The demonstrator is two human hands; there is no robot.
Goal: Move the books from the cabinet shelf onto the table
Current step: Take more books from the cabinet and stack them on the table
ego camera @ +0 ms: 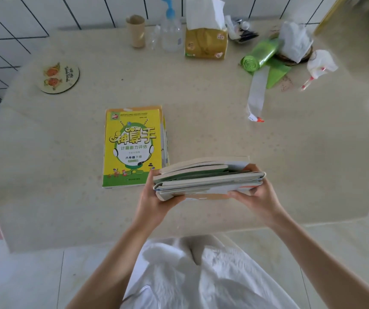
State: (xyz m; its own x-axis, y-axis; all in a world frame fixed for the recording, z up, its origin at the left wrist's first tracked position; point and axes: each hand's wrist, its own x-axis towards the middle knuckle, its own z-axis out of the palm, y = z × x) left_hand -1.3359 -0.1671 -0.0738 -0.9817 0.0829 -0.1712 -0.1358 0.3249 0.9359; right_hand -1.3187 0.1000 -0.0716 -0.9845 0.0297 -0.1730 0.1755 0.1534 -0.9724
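Observation:
A stack of several thin books [205,177] hangs just above the beige table [290,163], seen edge-on near its front. My left hand [154,201] grips the stack's left end, thumb on top. My right hand [257,195] grips the right end from below and the side. To the left of them, a small pile of books topped by a yellow and green workbook [132,148] lies flat on the table. The cabinet shelf is out of view.
At the back of the table stand a cardboard tube [136,31], a pump bottle [171,30] and a tissue pack [205,40]. A green bag roll [260,55] and crumpled bags [294,41] lie back right, a round coaster [59,76] back left.

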